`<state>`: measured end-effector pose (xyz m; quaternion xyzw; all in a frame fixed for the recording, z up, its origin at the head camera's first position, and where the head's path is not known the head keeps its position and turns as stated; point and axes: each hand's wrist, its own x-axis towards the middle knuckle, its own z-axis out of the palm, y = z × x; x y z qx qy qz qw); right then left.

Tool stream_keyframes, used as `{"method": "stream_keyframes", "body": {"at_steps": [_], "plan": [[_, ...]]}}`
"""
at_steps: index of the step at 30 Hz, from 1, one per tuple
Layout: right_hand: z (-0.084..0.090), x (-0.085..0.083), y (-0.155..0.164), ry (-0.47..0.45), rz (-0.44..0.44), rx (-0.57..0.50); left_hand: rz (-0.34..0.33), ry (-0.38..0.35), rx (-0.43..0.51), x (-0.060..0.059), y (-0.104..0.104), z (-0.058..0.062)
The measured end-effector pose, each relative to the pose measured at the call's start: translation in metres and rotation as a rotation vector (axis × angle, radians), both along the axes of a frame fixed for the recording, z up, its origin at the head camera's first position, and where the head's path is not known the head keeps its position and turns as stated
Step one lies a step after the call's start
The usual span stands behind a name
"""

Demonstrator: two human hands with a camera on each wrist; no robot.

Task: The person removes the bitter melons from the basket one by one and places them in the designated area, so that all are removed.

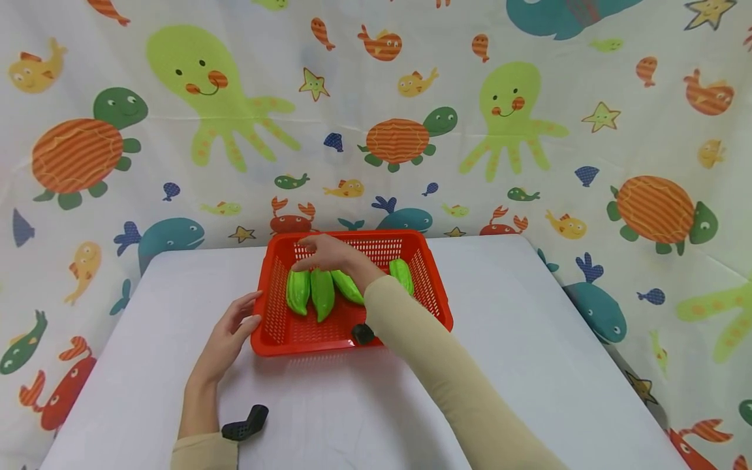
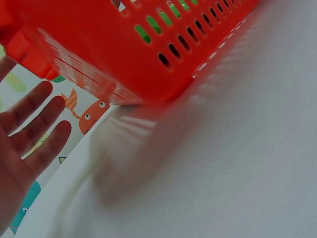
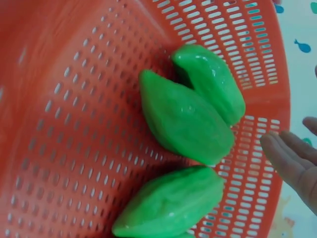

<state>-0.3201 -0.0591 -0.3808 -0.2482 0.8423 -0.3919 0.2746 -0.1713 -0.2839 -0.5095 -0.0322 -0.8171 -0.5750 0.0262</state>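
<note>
My right hand [image 1: 329, 253] open, fingers relaxed over green gourds [image 1: 322, 292] just beneath it in red basket [image 1: 436, 294], left hand [image 1: 230, 333] open, touching basket's near corner

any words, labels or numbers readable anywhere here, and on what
None: no words, brand names or numbers can be read in any view.
Basket: plain red plastic, no label showing.
Green vegetables: no stickers or marks.
Backdrop cloth: only cartoon sea animals, no text.
Black devices at the wrists: no readable marking.
</note>
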Motion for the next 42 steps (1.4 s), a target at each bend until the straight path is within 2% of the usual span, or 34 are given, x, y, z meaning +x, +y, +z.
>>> {"method": "stream_keyframes", "body": {"at_steps": [5,10,17,29,42], "plan": [[-0.001,0.000,-0.006,-0.031,0.007,0.034,0.003,0.010,0.000,0.000,0.000,0.002],[-0.004,-0.002,-0.012,0.005,0.000,0.085,-0.005,0.015,-0.007,0.002,0.001,0.002],[-0.010,-0.004,-0.016,0.099,0.029,0.123,0.000,0.009,-0.013,0.003,0.003,0.002],[-0.016,-0.006,-0.021,0.103,0.007,0.138,-0.004,0.005,0.017,0.004,0.004,0.006],[-0.018,-0.004,-0.025,-0.119,-0.011,0.132,-0.007,0.012,0.020,0.002,0.002,0.004]]}}
